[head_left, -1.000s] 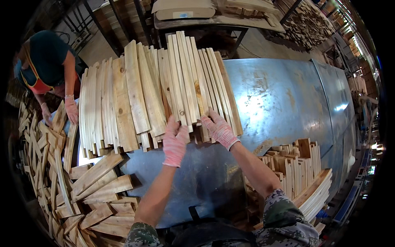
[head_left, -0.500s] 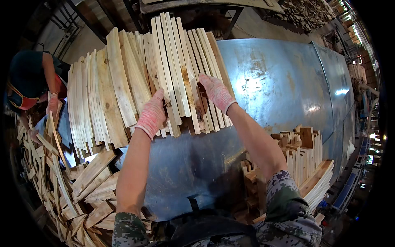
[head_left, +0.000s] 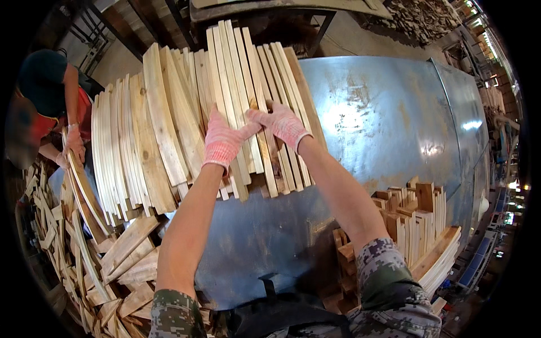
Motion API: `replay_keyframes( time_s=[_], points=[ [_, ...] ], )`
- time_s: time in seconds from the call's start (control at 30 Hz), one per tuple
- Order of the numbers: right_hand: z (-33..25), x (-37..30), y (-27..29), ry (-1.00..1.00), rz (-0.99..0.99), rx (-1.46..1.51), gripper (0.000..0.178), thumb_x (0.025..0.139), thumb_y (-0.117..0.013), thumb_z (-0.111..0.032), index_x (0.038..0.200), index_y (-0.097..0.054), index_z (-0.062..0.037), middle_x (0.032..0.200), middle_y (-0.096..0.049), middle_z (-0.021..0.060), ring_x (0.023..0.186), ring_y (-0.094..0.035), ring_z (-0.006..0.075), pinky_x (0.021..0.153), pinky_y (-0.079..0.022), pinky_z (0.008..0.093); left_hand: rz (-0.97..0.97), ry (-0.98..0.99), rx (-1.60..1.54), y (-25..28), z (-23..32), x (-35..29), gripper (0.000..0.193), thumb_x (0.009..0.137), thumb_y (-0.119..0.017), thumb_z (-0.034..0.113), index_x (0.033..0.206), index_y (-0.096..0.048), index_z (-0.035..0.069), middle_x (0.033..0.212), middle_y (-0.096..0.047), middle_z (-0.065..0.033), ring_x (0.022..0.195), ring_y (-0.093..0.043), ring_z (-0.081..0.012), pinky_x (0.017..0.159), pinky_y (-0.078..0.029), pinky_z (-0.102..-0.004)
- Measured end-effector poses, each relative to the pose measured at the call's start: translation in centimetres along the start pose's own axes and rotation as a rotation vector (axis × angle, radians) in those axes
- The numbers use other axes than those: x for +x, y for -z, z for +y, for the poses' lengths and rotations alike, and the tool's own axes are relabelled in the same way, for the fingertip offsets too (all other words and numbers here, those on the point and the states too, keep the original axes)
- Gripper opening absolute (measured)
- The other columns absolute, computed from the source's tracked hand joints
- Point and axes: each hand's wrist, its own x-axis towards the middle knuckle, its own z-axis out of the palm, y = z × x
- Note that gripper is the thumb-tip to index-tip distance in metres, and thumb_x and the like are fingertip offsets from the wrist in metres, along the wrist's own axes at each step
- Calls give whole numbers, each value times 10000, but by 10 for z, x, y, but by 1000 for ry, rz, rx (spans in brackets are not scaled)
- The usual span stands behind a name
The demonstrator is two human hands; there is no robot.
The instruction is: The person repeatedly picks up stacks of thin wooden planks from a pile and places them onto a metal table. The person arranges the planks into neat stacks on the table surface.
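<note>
A row of pale wooden strips [head_left: 152, 101] lies side by side across the metal table [head_left: 366, 112], with several in the middle raised above the others. My left hand [head_left: 224, 139], in a pink-and-white knit glove, is against the left side of this raised bunch, its thumb reaching across the top. From the right, my right hand [head_left: 282, 125], gloved alike, clasps the same wooden strips [head_left: 232, 73]. The two thumbs come close together on top of the bunch. The other fingertips are partly hidden between the strips.
At the left, a co-worker [head_left: 48, 84] in gloves handles long thin strips [head_left: 84, 180]. Loose offcuts [head_left: 127, 248] are heaped below. Short wooden blocks and strips [head_left: 417, 219] stand stacked at the right near my elbow. A dark-legged bench [head_left: 270, 10] stands beyond the table.
My hands have come closer together, the right moving left, and the thumbs now reach across the strips. The co-worker's hands have shifted, with long strips now held in them.
</note>
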Motion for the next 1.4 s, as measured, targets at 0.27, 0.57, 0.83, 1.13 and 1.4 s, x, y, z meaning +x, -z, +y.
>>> replay_keyframes(
  time_s=[0.27,0.57,0.83,1.13,1.4],
  points=[
    [19,10,-5,66,177,-127,963,843,-813,-430,1572,-390,36,1397,-621,301,1311,-609,403,1103,-485,433,44,92,55,0,-7,-1,1325,701,-947,302,1646,-85,-46,1603,-385,-316,1487,-424,-384,1224,-365,-384],
    [20,-36,-19,43,243,-104,583,827,-759,-298,1305,-599,-5,1184,-705,280,1142,-679,415,979,-541,465,66,138,-27,16,-3,22,1034,809,-776,259,1632,-205,5,1529,-471,-303,1296,-602,-417,1056,-535,-437],
    [42,-87,-26,128,281,309,588,795,-792,-260,1304,-632,-14,1123,-729,192,1038,-705,326,929,-544,417,-462,-33,-1741,86,-49,-109,734,866,-742,304,1440,-497,-81,1203,-673,-234,997,-742,-346,874,-646,-498],
    [12,-189,-81,182,152,463,497,818,-790,-182,1256,-650,9,1018,-723,123,926,-673,215,872,-556,366,-698,117,-2088,93,-73,-182,716,851,-730,174,1464,-453,-68,1278,-552,-244,1094,-604,-318,956,-573,-443],
    [33,-224,-76,282,94,790,464,838,-758,-132,1266,-647,11,1081,-717,81,956,-662,166,883,-554,333,-739,94,-1948,62,-95,-168,755,896,-737,398,1424,-465,-68,1280,-604,-236,1110,-655,-319,934,-599,-450]
  ],
)
